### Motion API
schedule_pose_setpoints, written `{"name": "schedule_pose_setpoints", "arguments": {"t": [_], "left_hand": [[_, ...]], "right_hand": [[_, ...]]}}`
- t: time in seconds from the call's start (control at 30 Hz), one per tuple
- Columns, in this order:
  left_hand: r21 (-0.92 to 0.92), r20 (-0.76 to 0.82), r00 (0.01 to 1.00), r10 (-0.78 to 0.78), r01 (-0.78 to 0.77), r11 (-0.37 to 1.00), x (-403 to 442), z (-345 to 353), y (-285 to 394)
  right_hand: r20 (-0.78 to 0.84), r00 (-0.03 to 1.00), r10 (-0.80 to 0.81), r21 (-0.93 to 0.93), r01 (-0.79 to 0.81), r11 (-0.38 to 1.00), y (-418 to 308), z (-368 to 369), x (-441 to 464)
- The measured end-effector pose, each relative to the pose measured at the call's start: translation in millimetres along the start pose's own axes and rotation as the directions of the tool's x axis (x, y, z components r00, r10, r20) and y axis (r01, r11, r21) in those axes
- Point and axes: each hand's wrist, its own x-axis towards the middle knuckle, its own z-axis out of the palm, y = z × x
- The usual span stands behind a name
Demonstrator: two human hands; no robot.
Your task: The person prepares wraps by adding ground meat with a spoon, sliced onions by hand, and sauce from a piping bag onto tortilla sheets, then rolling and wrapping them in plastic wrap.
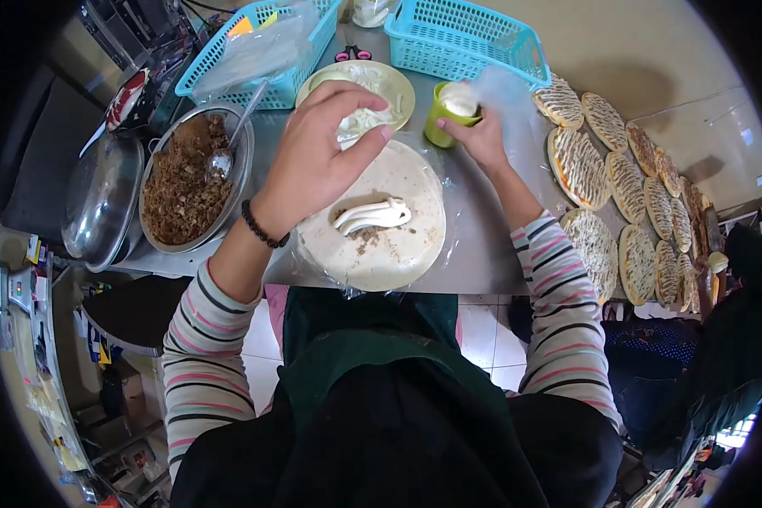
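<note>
A round flatbread (372,262) lies on clear plastic at the front edge of the metal table. On it are thick strips of white sauce (372,216) over scattered brown meat crumbs. My left hand (326,152) hovers over the bread's far left part, empty, with thumb and curved fingers apart. Past it, a pale plate (402,89) of white sliced pieces is partly hidden. At the far right of the bread, my right hand (483,140) grips a green cup (440,127) with white sauce in it. A blurred clear plastic bag (508,93) sticks out beside the cup.
A metal bowl (245,173) of brown shredded meat with a spoon (220,161) stands left, near a steel lid (102,199). Two blue baskets (470,42) and pink-handled scissors (353,54) are behind. Several sauce-striped oval breads (580,169) cover the right side, where another person (720,356) is.
</note>
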Motion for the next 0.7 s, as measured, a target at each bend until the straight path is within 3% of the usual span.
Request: {"name": "schedule_pose_setpoints", "arguments": {"t": [0.07,0.13,0.2,0.23,0.27,0.3,0.33,0.4,0.47,0.53,0.57,0.63,0.7], "left_hand": [[0.034,0.018,1.0,0.008,-0.009,0.999,-13,-5,3],[0.071,0.043,0.999,0.003,-0.006,0.997,-33,-11,6],[0.125,0.186,0.977,-0.106,0.083,0.989,-57,-16,11],[0.18,0.262,0.964,-0.039,-0.009,0.984,-69,-18,13],[0.18,0.271,0.961,-0.052,0.003,0.984,-81,-18,16],[0.225,0.325,0.945,-0.021,-0.055,0.973,-94,-17,18],[0.262,0.379,0.925,0.012,-0.119,0.958,-104,-16,19],[0.276,0.365,0.93,0.028,-0.137,0.951,-118,-10,17],[0.338,0.336,0.942,0.007,-0.128,0.933,-130,-3,13],[0.326,0.333,0.943,0.004,-0.119,0.938,-128,-3,15],[0.329,0.332,0.943,0.038,-0.153,0.932,-126,-3,15],[0.334,0.323,0.943,0.076,-0.189,0.923,-125,-2,16],[0.313,0.253,0.967,0.039,-0.12,0.942,-123,-1,16]], "right_hand": [[0.016,0.994,-0.107,-0.41,0.104,0.906,14,2,-2],[0.025,0.999,-0.028,-0.418,0.035,0.908,17,3,-2],[0.035,0.995,-0.097,-0.441,0.102,0.892,20,4,3],[-0.075,0.96,-0.269,-0.437,0.211,0.874,20,7,0],[-0.074,0.964,-0.254,-0.431,0.199,0.88,-2,0,-1],[0.077,0.979,0.186,-0.455,-0.132,0.881,-42,-15,-3],[0.199,0.783,0.589,-0.525,-0.422,0.739,-66,-29,-13],[0.218,0.9,0.378,-0.557,-0.203,0.806,-63,-54,-45],[0.159,0.953,0.258,-0.379,-0.182,0.907,-109,-41,-72],[0.417,0.908,0.033,-0.142,0.029,0.989,-127,-29,-91],[0.417,0.908,0.037,-0.146,0.026,0.989,-129,-19,-98],[0.657,0.737,-0.158,-0.168,0.348,0.922,-128,-3,-109],[0.66,0.737,-0.15,-0.232,0.389,0.892,-129,-1,-111]]}}
